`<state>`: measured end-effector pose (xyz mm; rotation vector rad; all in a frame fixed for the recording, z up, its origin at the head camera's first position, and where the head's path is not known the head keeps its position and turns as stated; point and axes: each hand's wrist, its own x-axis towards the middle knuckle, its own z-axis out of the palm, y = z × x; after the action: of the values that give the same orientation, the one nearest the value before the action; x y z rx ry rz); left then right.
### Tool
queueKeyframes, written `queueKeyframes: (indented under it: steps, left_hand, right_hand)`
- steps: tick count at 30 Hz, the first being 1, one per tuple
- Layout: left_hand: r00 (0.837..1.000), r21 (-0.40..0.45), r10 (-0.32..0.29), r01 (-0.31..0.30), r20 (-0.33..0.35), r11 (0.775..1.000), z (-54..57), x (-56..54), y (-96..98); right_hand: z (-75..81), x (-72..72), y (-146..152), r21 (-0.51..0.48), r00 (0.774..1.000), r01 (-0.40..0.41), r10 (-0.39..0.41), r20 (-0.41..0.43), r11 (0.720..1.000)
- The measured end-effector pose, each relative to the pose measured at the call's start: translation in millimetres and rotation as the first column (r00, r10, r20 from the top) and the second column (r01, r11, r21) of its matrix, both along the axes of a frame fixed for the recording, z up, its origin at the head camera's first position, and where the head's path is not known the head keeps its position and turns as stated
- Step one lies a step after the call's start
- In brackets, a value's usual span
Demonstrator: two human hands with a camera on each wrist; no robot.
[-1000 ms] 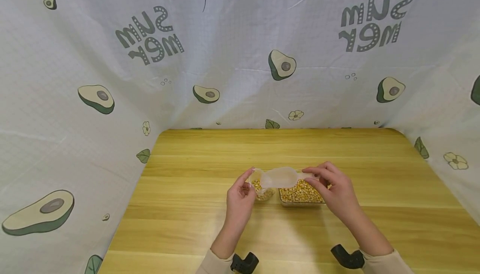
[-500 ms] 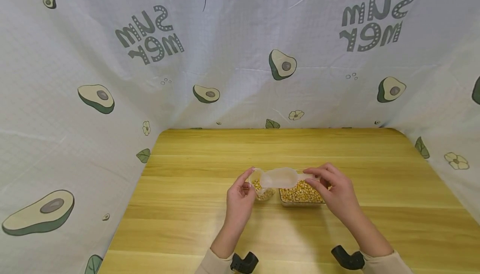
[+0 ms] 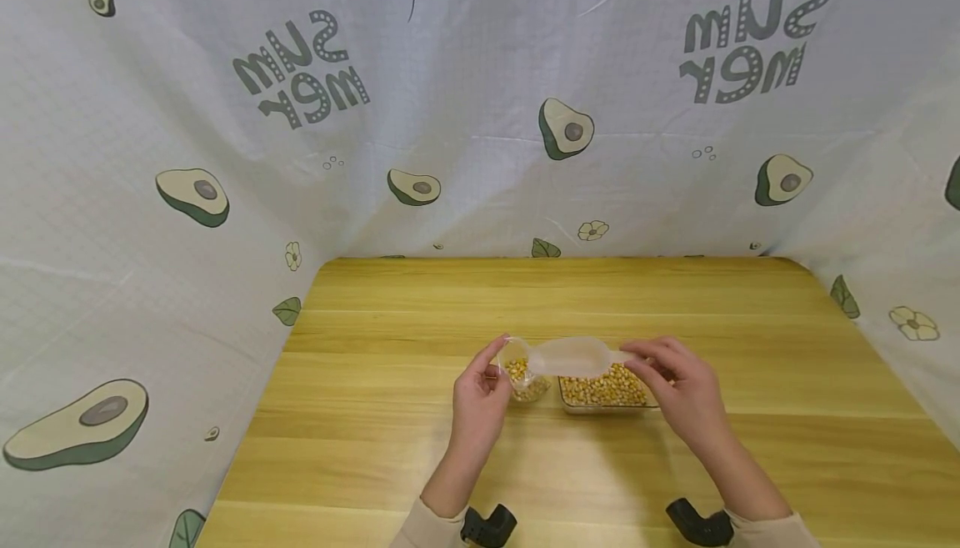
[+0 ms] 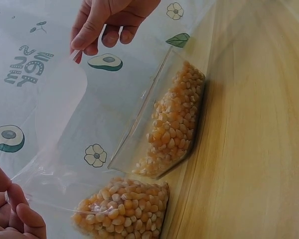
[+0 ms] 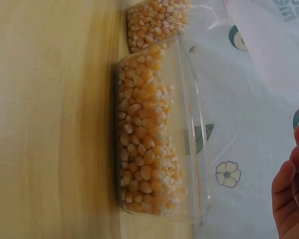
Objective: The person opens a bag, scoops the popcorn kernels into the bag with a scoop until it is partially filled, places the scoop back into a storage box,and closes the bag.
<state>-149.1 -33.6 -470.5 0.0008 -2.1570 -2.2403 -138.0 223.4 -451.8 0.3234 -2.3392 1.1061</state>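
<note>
My left hand (image 3: pixel 480 406) pinches the open mouth of a clear plastic bag (image 4: pixel 45 179), whose lower part stands on the table filled with corn kernels (image 4: pixel 124 209). Between thumb and fingers, my right hand (image 3: pixel 686 394) pinches the handle of a translucent white scoop (image 3: pixel 573 357). The scoop lies level above a clear rectangular container (image 3: pixel 600 409), its front end at the bag's mouth. No kernels show in the scoop. More corn kernels (image 5: pixel 144 134) fill much of the container, right beside the bag.
The wooden table (image 3: pixel 405 298) reaches back to a white curtain (image 3: pixel 465 98) printed with avocados, which also hangs along both sides. Black camera mounts (image 3: pixel 490 525) sit on both wrists.
My right hand has drawn the scoop slightly to the right, away from the bag's mouth. My left hand keeps its place at the bag.
</note>
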Motion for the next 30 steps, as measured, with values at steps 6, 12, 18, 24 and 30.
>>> queueKeyframes:
  steps: [6,12,18,24,30]
  left_hand:
    - [1.000,-0.015,-0.005,0.005,0.005,1.000,-2.5,-0.3,-1.0]
    - [1.000,-0.016,-0.002,0.002,-0.002,1.000,-2.1,-0.1,-1.6]
    - [1.000,-0.012,-0.001,0.001,0.000,1.000,-1.7,0.8,-1.6]
    - [1.000,-0.011,0.003,-0.003,0.007,1.000,-1.5,0.5,-1.2]
    - [1.000,-0.006,0.004,-0.004,-0.002,1.000,-0.9,0.2,-0.7]
  right_hand:
    - [-6.7,2.4,6.9,-0.069,0.997,0.045,-0.041,0.068,0.997]
    - [-12.5,4.3,18.5,-0.156,0.989,0.101,-0.082,0.127,0.983]
    - [-16.7,7.4,30.1,-0.227,0.978,0.131,-0.088,0.188,0.965]
    - [-21.3,10.9,37.7,-0.216,0.973,0.142,-0.096,0.210,0.966]
    - [-24.9,11.8,43.0,-0.217,0.965,0.183,-0.132,0.228,0.959]
